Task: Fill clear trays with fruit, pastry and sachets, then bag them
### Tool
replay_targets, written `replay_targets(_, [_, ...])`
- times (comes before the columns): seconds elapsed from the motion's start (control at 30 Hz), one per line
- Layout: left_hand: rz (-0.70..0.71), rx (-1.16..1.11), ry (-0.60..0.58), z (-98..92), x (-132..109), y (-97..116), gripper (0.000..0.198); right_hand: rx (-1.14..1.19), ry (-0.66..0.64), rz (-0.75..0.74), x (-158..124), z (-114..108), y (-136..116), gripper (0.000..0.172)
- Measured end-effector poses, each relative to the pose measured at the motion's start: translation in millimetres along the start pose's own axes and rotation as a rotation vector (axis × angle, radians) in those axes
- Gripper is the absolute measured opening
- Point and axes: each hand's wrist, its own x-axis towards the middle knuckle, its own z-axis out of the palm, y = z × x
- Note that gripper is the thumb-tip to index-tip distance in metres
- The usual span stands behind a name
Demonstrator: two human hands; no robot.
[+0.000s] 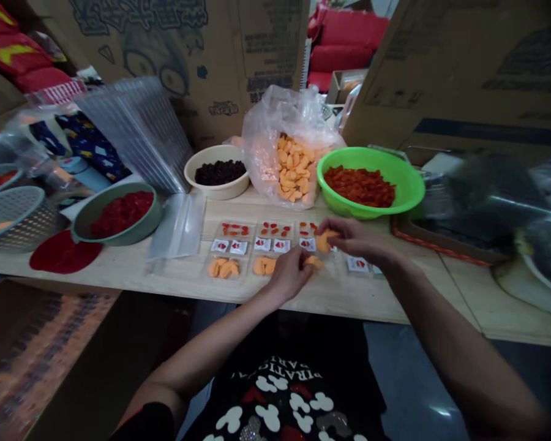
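Observation:
My left hand [288, 273] is closed, pinching an orange candy piece [314, 262] just above the wooden table [133, 269]. My right hand [354, 239] is closed on another orange candy piece [324, 241]. Both hover over the third of several clear compartment trays [266, 246] laid in a row. The trays hold small red candies at the back, white sachets in the middle and orange pieces at the front.
Behind the trays: a clear bag of orange candy [290, 147], a green bowl of red pieces [370, 181], a cream bowl of dark pieces [218, 171], a grey-green bowl of red jellies [117, 213]. A stack of clear trays [140, 131] and a mesh basket [13, 215] stand left. Cardboard boxes line the back.

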Motion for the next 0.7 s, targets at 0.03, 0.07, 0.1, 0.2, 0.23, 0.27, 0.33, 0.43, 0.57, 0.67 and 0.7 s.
replay_targets(0.03, [0.027,0.064,0.011,6.2,1,-2,0.011,-0.066,-0.004,0.017,-14,6,9,0.022])
replay_targets(0.07, [0.055,0.127,0.019,10.7,3,-3,0.010,-0.133,0.000,0.034,-26,12,19,0.022])
replay_targets(0.1, [0.081,0.189,0.025,13.5,4,-4,0.009,-0.189,0.003,0.047,-33,19,28,0.023])
replay_targets(0.2, [0.129,0.349,0.025,14.5,6,-6,0.004,-0.328,0.033,-0.004,-44,38,48,0.025])
replay_targets(0.23, [0.143,0.389,0.019,12.8,6,-6,0.009,-0.382,0.056,-0.057,-46,43,52,0.028])
replay_targets(0.27, [0.172,0.423,0.005,10.3,5,-6,0.015,-0.441,0.093,-0.113,-47,45,55,0.032])
replay_targets(0.33, [0.287,0.492,-0.059,3.5,0,-6,0.021,-0.550,0.193,-0.177,-53,46,56,0.043])
replay_targets(0.43, [0.484,0.617,-0.264,-7.5,-10,-7,0.023,-0.613,0.254,-0.149,-70,46,52,0.056])
replay_targets(0.57, [0.555,0.711,-0.455,-15.5,-18,-9,0.037,-0.627,0.066,-0.198,-91,59,49,0.065])
replay_targets(0.67, [0.589,0.752,-0.471,-17.6,-13,-9,0.051,-0.696,0.028,-0.210,-94,69,49,0.064])
replay_targets(0.7, [0.608,0.767,-0.461,-18.1,-9,-7,0.055,-0.711,0.052,-0.206,-94,70,51,0.063])
